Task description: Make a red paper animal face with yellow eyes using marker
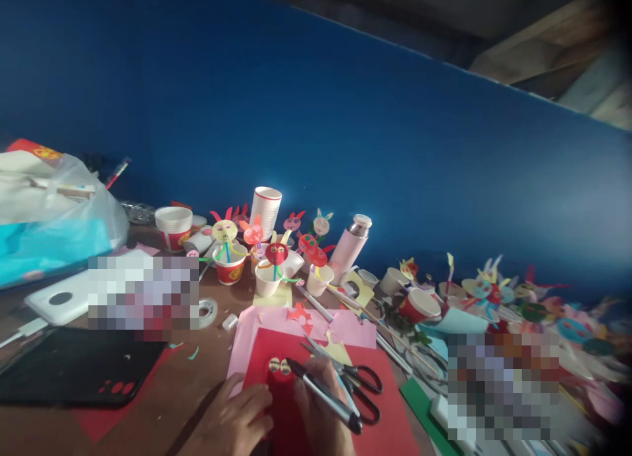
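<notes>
My right hand [316, 422] grips a grey-and-black marker pen [323, 393], its dark tip beside two small pale paper ovals [279, 365] with black markings. The ovals lie side by side on a sheet of red paper [385, 416]. My left hand [241, 413] rests at the red sheet's left edge, fingers extended over it and holding nothing. Black-handled scissors [363, 382] lie on the red sheet just right of my right hand. Beneath the red sheet is pink paper [239, 331], with red cut-out scraps [299, 318] on top.
Behind the papers stand paper cups [268, 281] bearing paper faces, a stack of white cups [265, 212] and a pink thermos [348, 245]. At left are a black tray [64, 370], a white power bank [64, 298] and a tape roll [205, 313]. More paper crafts crowd the right.
</notes>
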The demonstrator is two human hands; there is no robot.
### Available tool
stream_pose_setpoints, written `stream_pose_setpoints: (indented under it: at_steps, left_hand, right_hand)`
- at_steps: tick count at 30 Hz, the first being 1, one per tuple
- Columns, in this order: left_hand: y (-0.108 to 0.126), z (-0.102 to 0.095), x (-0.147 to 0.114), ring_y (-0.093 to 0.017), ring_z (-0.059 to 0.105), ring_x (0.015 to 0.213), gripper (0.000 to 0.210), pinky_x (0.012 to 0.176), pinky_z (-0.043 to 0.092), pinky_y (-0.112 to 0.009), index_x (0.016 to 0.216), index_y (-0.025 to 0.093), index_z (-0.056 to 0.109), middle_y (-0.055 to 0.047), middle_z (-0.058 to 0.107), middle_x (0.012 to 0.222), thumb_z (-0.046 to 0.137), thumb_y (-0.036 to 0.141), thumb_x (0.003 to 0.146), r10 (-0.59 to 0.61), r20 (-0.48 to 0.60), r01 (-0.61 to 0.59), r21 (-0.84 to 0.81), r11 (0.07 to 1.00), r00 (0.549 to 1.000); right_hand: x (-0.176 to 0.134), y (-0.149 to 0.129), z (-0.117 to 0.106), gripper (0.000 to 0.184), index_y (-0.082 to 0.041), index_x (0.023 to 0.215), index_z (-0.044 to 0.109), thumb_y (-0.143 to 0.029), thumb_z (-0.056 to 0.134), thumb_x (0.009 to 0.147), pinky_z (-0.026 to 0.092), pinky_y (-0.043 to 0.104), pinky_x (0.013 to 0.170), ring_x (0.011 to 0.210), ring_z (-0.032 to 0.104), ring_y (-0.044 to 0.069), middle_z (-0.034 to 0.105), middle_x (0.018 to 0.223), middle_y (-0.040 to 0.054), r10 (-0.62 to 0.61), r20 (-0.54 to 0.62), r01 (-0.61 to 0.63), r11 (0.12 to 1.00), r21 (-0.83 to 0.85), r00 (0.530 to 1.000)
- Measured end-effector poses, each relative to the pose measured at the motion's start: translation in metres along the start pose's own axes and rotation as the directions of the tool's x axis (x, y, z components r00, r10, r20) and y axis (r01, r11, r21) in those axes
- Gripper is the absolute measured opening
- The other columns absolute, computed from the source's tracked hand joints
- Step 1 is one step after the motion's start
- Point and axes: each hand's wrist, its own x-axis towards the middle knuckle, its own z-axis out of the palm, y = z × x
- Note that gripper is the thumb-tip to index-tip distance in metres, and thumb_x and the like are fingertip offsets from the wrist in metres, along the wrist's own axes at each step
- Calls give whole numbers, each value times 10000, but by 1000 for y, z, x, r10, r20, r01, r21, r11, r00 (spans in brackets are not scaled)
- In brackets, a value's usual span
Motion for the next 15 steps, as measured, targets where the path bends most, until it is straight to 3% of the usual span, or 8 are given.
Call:
stream_pose_setpoints:
  at_steps: [4,7,9,12,15]
  left_hand:
    - [-16,19,-7,-177,620,1038,86,1054,348,-317,955,248,659,7,694,1086,628,267,877,109,-126,-98,93,991,986]
    - [-30,40,-11,-120,635,975,41,1045,335,-242,884,264,656,58,705,1032,624,238,887,243,-126,-227,130,965,962]
    - [-36,57,-13,-121,627,990,76,1072,299,-247,843,256,651,55,706,1020,612,282,901,215,-121,-201,123,972,969]
    - [-37,83,-16,-115,633,881,298,1113,221,-279,651,240,606,68,709,861,563,297,940,131,-361,-108,82,991,923]
    - [-34,103,-17,-123,628,833,324,1090,265,-296,616,236,601,66,697,820,594,342,922,139,-400,-102,112,988,906]
  right_hand:
    - [-2,-1,4,73,-213,772,594,-249,544,810,460,210,463,470,573,128,619,579,-30,8,-45,-9,999,-30,999]
    - [-5,1,8,103,-214,754,596,-297,559,802,417,209,428,439,532,125,576,531,-42,52,-81,-56,997,-53,995]
    - [-7,4,10,123,-218,743,594,-327,574,796,404,210,421,433,514,124,564,529,-43,49,-102,-57,996,-70,994]
    - [-9,8,13,161,-220,722,587,-365,579,793,391,219,411,411,477,120,543,521,-45,37,-132,-50,994,-100,991]
    - [-11,13,15,224,-221,702,569,-415,545,812,361,216,382,377,453,113,504,479,-55,59,-133,-71,994,-82,989]
